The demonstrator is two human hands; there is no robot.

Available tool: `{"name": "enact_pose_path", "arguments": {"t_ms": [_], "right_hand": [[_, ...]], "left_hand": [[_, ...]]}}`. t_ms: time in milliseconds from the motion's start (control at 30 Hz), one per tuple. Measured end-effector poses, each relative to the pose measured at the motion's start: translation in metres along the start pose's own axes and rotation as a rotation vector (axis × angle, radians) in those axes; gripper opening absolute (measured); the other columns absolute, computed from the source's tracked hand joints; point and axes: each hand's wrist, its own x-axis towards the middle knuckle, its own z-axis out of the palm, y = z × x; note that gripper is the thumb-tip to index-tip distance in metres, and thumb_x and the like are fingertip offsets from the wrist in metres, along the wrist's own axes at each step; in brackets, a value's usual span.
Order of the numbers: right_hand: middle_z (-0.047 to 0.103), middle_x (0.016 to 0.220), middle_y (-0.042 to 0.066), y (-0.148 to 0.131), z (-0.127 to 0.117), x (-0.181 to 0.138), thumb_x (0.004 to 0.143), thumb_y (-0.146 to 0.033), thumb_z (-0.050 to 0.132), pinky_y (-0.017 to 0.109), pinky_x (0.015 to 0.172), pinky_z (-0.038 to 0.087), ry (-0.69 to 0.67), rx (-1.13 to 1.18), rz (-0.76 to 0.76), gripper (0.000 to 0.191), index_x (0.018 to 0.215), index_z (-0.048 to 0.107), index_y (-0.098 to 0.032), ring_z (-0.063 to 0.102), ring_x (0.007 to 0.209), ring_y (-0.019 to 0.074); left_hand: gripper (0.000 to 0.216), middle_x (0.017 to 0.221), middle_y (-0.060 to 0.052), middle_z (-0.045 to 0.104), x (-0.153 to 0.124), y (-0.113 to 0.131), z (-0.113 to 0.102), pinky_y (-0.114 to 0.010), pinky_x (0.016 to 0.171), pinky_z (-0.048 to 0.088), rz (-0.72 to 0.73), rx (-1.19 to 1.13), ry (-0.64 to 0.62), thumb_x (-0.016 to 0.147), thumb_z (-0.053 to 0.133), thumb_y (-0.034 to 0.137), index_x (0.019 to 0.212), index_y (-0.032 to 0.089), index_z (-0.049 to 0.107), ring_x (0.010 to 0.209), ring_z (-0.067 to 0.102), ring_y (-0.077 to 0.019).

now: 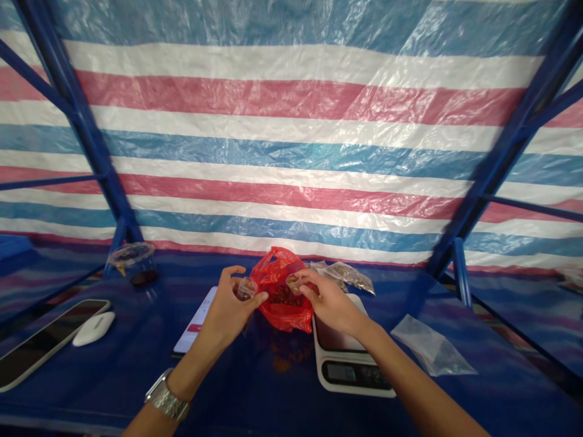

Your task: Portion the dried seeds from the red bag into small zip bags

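Between my hands a red plastic bag (282,318) stands with its mouth open, dark reddish-brown bits inside it. My left hand (228,306) is closed around a small clear plastic cup (246,288) at the bag's left side; something dark shows in the cup. Over the bag's right side, my right hand (325,297) pinches another small clear cup (294,281), tilted, with a little brownish stuff in it. Under my right forearm lies a white kitchen scale (334,383), its digits too blurred to read.
Filled clear bags (353,277) lie behind the scale, and flat clear bags (432,346) to its right. A lit phone (195,325) is beside my left wrist. Farther left are a dark phone (50,340), a white case (93,329) and a cup of dark liquid (141,267). Blue posts flank the table.
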Motion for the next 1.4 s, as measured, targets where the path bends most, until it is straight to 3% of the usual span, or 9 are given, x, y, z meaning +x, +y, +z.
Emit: {"name": "enact_pose_path", "arguments": {"t_ms": [167, 400, 567, 767, 967, 1233, 1400], "right_hand": [[0.071, 0.128, 0.009, -0.022, -0.005, 0.001, 0.1, -0.023, 0.051, 0.039, 0.106, 0.05, 0.064, 0.071, -0.083, 0.031, 0.13, 0.062, -0.022, 0.068, 0.116, 0.0212], [0.071, 0.125, 0.008, -0.046, 0.002, -0.001, 0.1, -0.018, 0.054, 0.041, 0.103, 0.048, 0.055, -0.329, -0.238, 0.034, 0.131, 0.066, -0.026, 0.062, 0.114, 0.0239], [0.069, 0.129, 0.007, -0.045, 0.005, 0.002, 0.099, -0.01, 0.051, 0.04, 0.1, 0.048, 0.055, -0.421, -0.291, 0.044, 0.136, 0.066, -0.03, 0.061, 0.115, 0.0248], [0.07, 0.128, 0.005, -0.038, 0.006, 0.004, 0.101, -0.015, 0.053, 0.039, 0.103, 0.048, 0.059, -0.354, -0.25, 0.038, 0.132, 0.068, -0.031, 0.063, 0.115, 0.0225], [0.068, 0.133, 0.006, -0.041, 0.006, 0.003, 0.1, -0.014, 0.053, 0.041, 0.103, 0.047, 0.062, -0.433, -0.308, 0.042, 0.135, 0.066, -0.032, 0.062, 0.118, 0.0245], [0.069, 0.133, 0.007, -0.032, 0.009, 0.004, 0.102, -0.017, 0.051, 0.041, 0.106, 0.047, 0.106, -0.371, -0.255, 0.035, 0.131, 0.068, -0.028, 0.065, 0.119, 0.0233], [0.074, 0.125, 0.005, -0.025, 0.012, 0.006, 0.098, -0.019, 0.06, 0.037, 0.102, 0.049, 0.176, -0.26, -0.161, 0.03, 0.126, 0.069, -0.027, 0.068, 0.113, 0.0225]], "left_hand": [[0.048, 0.092, -0.002, 0.071, -0.007, 0.015, 0.009, -0.033, 0.078, 0.051, 0.097, 0.089, -0.013, 0.066, 0.082, 0.037, 0.105, 0.021, 0.059, 0.081, 0.066, -0.0194], [0.042, 0.108, -0.006, 0.072, -0.012, -0.001, 0.029, -0.036, 0.09, 0.05, 0.17, 0.141, -0.087, 0.074, 0.08, 0.032, 0.113, 0.023, 0.067, 0.096, 0.066, -0.0234], [0.039, 0.113, -0.008, 0.073, -0.01, -0.006, 0.035, -0.038, 0.095, 0.05, 0.159, 0.064, -0.152, 0.079, 0.077, 0.031, 0.116, 0.022, 0.067, 0.101, 0.068, -0.0251], [0.038, 0.12, -0.009, 0.072, -0.01, -0.007, 0.035, -0.041, 0.1, 0.049, 0.156, 0.056, -0.178, 0.084, 0.072, 0.031, 0.121, 0.022, 0.066, 0.11, 0.067, -0.027], [0.032, 0.12, -0.009, 0.073, -0.012, -0.008, 0.036, -0.041, 0.105, 0.047, 0.191, 0.035, -0.239, 0.09, 0.067, 0.03, 0.121, 0.022, 0.066, 0.112, 0.067, -0.0264], [0.046, 0.136, -0.013, 0.067, -0.008, -0.018, 0.033, -0.047, 0.115, 0.041, 0.179, -0.012, -0.23, 0.09, 0.067, 0.033, 0.134, 0.021, 0.06, 0.129, 0.061, -0.029], [0.05, 0.138, -0.014, 0.066, -0.005, -0.02, 0.028, -0.048, 0.117, 0.039, 0.171, -0.014, -0.215, 0.091, 0.067, 0.037, 0.138, 0.022, 0.058, 0.131, 0.06, -0.0293]]}}
